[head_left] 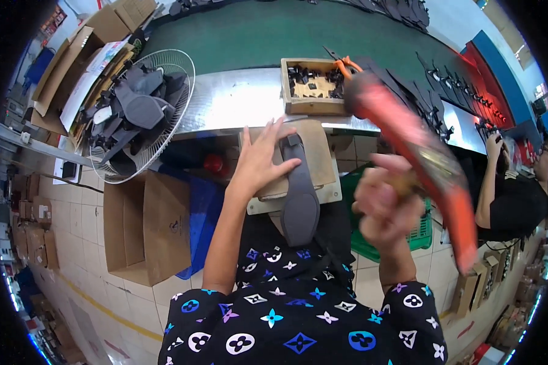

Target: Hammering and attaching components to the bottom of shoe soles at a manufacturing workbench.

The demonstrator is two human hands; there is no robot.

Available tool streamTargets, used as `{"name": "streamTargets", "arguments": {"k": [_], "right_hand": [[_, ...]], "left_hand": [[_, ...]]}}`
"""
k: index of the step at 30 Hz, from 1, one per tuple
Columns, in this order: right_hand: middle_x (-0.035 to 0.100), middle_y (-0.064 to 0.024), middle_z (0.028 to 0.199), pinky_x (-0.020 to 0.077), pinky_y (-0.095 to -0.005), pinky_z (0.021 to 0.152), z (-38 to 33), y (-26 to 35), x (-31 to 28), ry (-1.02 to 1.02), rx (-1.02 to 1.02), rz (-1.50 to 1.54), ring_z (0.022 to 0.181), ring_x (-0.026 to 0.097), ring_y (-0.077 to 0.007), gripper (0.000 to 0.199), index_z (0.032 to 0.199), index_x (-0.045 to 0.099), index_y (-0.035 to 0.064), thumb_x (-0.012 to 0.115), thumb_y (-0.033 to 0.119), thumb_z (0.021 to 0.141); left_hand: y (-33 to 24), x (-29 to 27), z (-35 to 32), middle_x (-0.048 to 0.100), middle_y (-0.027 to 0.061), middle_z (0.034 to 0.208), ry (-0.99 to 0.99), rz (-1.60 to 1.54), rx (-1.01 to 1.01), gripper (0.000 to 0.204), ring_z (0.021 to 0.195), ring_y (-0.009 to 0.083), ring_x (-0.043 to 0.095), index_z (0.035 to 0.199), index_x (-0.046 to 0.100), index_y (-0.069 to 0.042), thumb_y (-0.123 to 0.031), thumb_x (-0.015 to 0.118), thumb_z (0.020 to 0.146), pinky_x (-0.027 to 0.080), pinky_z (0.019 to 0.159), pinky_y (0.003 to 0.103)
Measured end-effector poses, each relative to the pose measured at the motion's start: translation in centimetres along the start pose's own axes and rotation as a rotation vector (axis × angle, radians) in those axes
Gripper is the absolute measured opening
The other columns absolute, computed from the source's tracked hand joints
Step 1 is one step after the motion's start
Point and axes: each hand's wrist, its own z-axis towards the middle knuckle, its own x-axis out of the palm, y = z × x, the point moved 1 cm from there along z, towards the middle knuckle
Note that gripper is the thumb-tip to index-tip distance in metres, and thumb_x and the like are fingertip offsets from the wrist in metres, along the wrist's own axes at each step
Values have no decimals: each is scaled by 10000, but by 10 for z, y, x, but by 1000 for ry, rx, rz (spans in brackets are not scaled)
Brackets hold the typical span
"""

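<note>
A long dark grey plastic part [301, 210], narrow at the far end and paddle-shaped at the near end, lies on a tan padded block [316, 143] in front of me. A small black piece [294, 140] sits at its far end. My left hand [259, 161] steadies the part between thumb and index finger, the other fingers stretched out over the pad. Raised to the right, my right hand [388, 204] is closed around the yellowish handle of a red hammer [417, 146] with a dark end. Motion blurs both hand and hammer.
On the metal bench edge stands a wooden box [313, 106] of small black pieces, with orange-handled pliers [347, 64]. A wire basket [141, 115] of grey parts is at left, above a cardboard box [147, 228]. A green crate [421, 228] and a co-worker [517, 194] are at right.
</note>
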Motion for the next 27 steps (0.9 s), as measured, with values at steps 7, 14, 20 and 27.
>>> {"name": "streamTargets", "arguments": {"k": [7,14,20,27], "right_hand": [[629,-251,825,511,-474,661,17,-34,4,141,56,-285,776,647,-450,227,1173,545,-31,575,86,980],[653,-166,967,563,-438,678,12,-79,26,420,-113,-673,803,695,-345,354,1241,544,-5,612,104,911],[679,-122,1130,511,-461,834,25,-45,22,705,-274,-356,994,656,-290,376,1238,624,30,666,209,910],[664,-164,970,537,-377,698,32,-5,0,1108,-259,293,811,661,-331,345,1061,654,-42,748,209,844]], "left_hand": [[0,2,1,706,44,1198,-127,13,188,329,1314,303,535,1163,714,-113,-303,684,896,295,1128,598],[-90,-61,-67,566,82,742,358,-993,-35,246,729,186,584,917,684,58,-181,638,951,444,687,304],[-110,-86,-80,654,83,923,553,-1319,-171,227,904,165,612,1026,728,18,-175,617,980,458,827,292],[-103,-68,-81,714,107,974,818,-1513,24,249,916,192,662,1088,734,8,-192,623,989,487,839,307]]}}
